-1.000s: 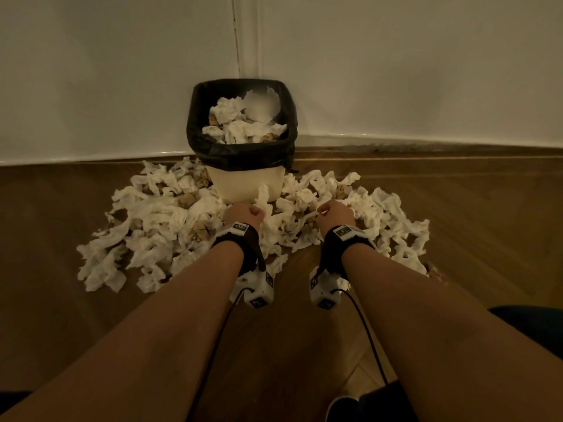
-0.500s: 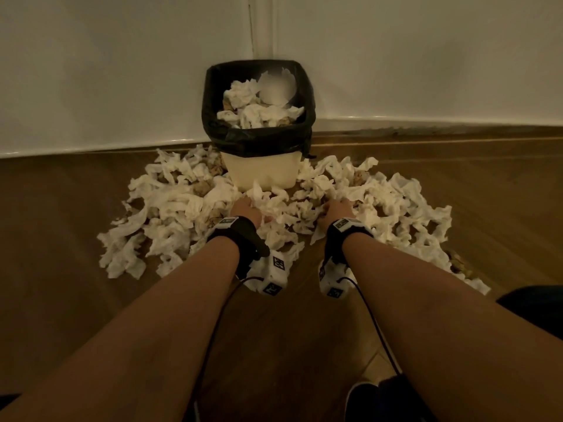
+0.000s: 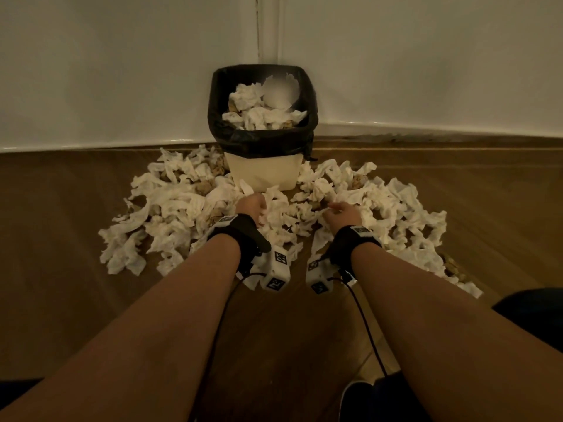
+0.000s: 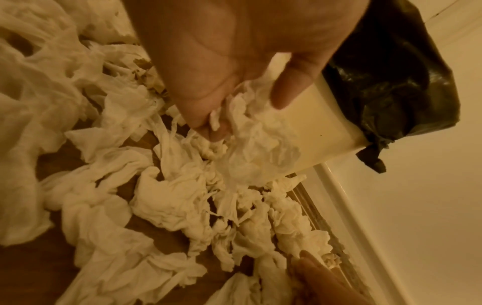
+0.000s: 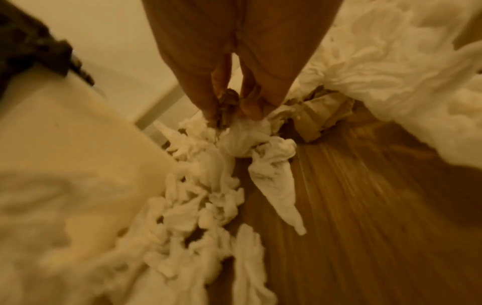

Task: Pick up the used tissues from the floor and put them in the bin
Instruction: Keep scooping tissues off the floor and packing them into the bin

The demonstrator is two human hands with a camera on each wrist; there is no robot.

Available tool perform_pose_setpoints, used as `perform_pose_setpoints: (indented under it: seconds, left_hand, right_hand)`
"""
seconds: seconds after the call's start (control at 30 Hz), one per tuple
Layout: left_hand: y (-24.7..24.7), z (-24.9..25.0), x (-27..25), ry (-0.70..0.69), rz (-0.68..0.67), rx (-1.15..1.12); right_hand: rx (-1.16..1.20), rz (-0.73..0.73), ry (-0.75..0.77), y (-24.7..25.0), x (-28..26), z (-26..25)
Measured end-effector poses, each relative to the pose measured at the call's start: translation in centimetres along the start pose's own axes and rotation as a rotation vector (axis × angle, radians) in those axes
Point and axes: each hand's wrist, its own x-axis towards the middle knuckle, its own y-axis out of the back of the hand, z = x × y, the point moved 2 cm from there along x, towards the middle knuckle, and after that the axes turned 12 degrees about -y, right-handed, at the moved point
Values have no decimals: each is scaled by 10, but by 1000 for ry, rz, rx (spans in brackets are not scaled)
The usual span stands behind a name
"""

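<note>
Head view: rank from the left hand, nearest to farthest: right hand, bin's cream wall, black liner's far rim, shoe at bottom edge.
1. bin's cream wall: just ahead of the left hand.
2. right hand: across to its right, among tissues; close to call with the first.
3. black liner's far rim: up by the wall corner.
4. shoe: at the bottom edge.

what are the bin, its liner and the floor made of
Bin: likely plastic, a smooth, matte cream wall. Liner: thin black plastic film, glossy and crinkled, folded over the rim. Floor: brown wood or wood-look boards, grain lines visible, low sheen.
</note>
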Motion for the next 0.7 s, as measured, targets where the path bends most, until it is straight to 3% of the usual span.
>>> perform_pose_setpoints:
  seconds: [0.03, 0.1, 0.23, 0.3, 0.37, 0.53, 0.7]
  left_hand:
    - [-4, 1, -3, 16, -6, -194]
    - [-4, 6, -7, 11, 35, -221]
    - [5, 9, -10, -77, 61, 148]
    - [8, 7, -8, -146, 52, 324]
    - [10, 7, -9, -141, 15, 401]
    - [19, 7, -12, -92, 18, 618]
    - [17, 12, -17, -70, 41, 613]
  right_hand:
    - [70, -18, -9, 2, -1, 0]
    - [303, -77, -60, 4, -6, -5]
    - [665, -283, -305, 8, -15, -17]
    - [963, -397, -427, 9, -20, -18]
    - [1171, -452, -497, 8, -21, -14]
    - [1290, -496, -517, 8, -30, -15]
    - [1233, -490, -518, 4, -32, -19]
